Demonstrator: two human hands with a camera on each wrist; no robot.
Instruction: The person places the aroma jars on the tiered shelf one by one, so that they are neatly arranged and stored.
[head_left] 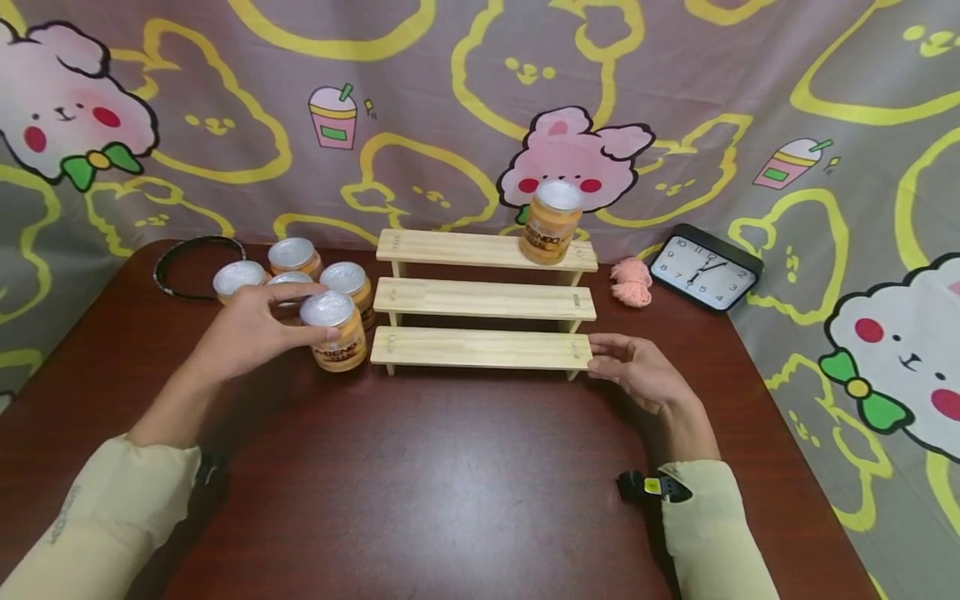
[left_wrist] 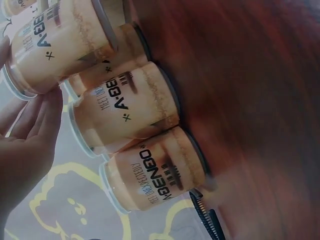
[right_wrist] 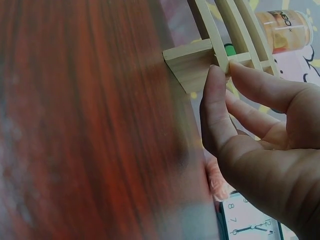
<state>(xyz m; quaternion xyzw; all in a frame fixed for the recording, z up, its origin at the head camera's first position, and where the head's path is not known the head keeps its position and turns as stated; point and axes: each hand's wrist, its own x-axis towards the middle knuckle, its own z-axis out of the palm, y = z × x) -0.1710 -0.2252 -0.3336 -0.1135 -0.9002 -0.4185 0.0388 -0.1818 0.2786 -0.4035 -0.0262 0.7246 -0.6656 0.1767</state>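
1. Grey cloth (head_left: 420, 100) printed with yellow outlines, pink-cheeked rabbits and drink cups hangs behind and beside the work area.
2. Below it spreads a dark reddish-brown table (head_left: 465, 483) with a glossy sheen.
3. On the table, near the cloth, stands a pale wooden rack (head_left: 480, 298) with three stepped boards.
4. The person's left hand (head_left: 251, 329) holds one orange can (head_left: 341, 343), thumb and fingers around its upper part, just left of the lowest board; whether its base touches the table is hard to tell.
5. The right hand (head_left: 637, 367) pinches the right end of the lowest board between thumb and fingers.
6. Right of the rack, a black-framed clock (head_left: 705, 272) leans back, its face up.
7. At the far left lies a dark loop (head_left: 156, 273), beside the cans.
8. Four more silver-topped cans (head_left: 347, 279) stand upright, clustered behind the held one; another can (head_left: 551, 221) stands on the top board, toward its right end.
9. Pink yarn (head_left: 632, 282) lies between rack and clock.
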